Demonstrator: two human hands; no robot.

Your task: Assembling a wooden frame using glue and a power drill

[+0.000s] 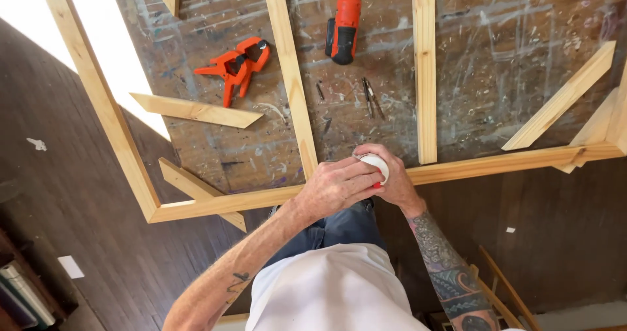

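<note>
Both hands meet at the near rail of a pale wooden frame lying on a paint-stained table. My left hand and my right hand close together around a small white bottle with a red part showing under the fingers. The bottle sits right over the joint where a cross slat meets the near rail. Most of the bottle is hidden by my fingers.
An orange and black cordless drill and orange clamps lie on the table beyond the frame. Loose drill bits rest between two slats. Cut diagonal wood braces lie at the left and right corners. Dark wood floor below.
</note>
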